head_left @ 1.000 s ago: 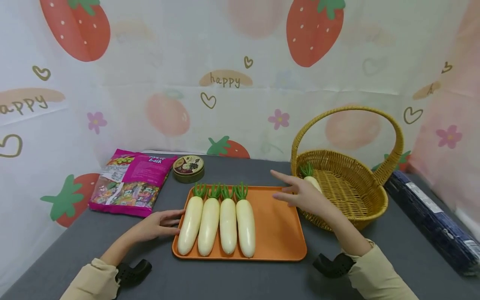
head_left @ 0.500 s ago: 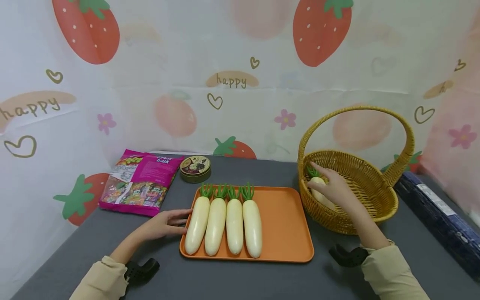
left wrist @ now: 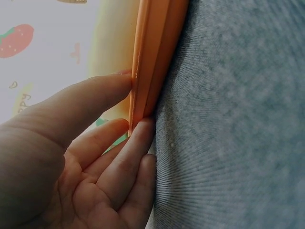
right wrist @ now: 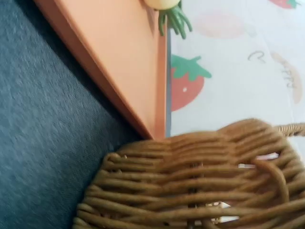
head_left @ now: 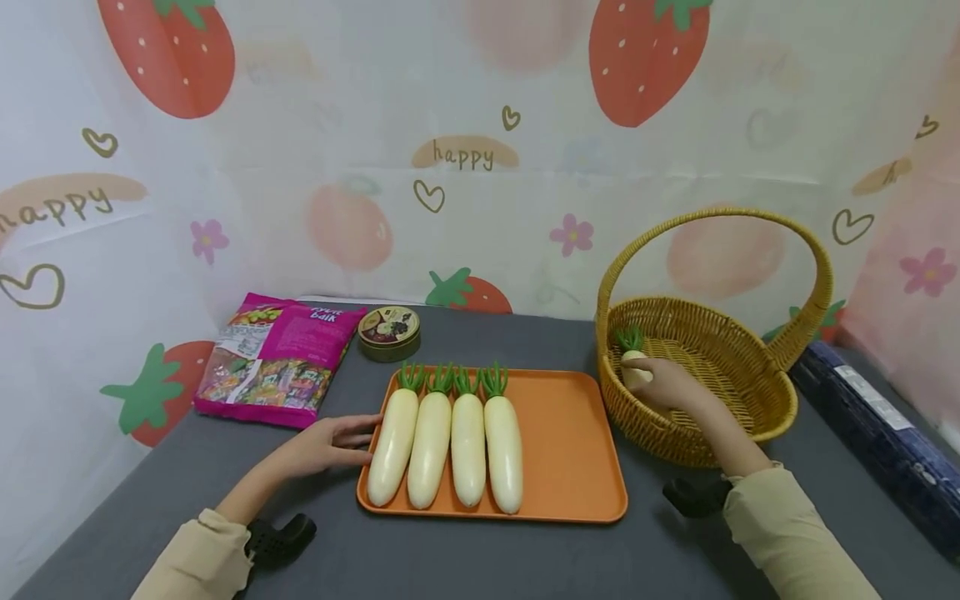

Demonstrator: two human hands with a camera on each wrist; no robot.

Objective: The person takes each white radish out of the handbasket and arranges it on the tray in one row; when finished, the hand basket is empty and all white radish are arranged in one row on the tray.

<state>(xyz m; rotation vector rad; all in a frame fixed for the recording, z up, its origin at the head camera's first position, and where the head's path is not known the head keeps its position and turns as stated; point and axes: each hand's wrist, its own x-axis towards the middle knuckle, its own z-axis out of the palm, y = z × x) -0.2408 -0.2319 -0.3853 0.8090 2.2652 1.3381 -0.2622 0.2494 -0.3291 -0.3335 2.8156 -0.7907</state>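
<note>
Inside the wicker basket [head_left: 720, 350], a white radish [head_left: 637, 372] with green stalks lies against the left wall. My right hand [head_left: 667, 386] reaches over the basket's front and holds this radish, covering its lower part. In the right wrist view, the basket wall [right wrist: 200, 191] hides the hand. Several more white radishes [head_left: 468, 450] lie side by side on the left half of an orange tray [head_left: 570, 450]. At the tray's left edge rests my left hand [head_left: 322, 447]; its thumb [left wrist: 102, 93] and fingertips touch the rim with the fingers loosely extended.
A pink candy bag [head_left: 281, 358] and a round tin [head_left: 389, 332] stand at the back left. To the right of the basket lies a long dark-blue package [head_left: 877, 442]. The basket's tall handle [head_left: 712, 218] arches over it. A printed cloth [head_left: 480, 100] hangs behind.
My right hand has moved right from above the tray's right edge into the basket, and its fingers have closed on the radish there. The left hand stays at the tray. The head view shifted slightly.
</note>
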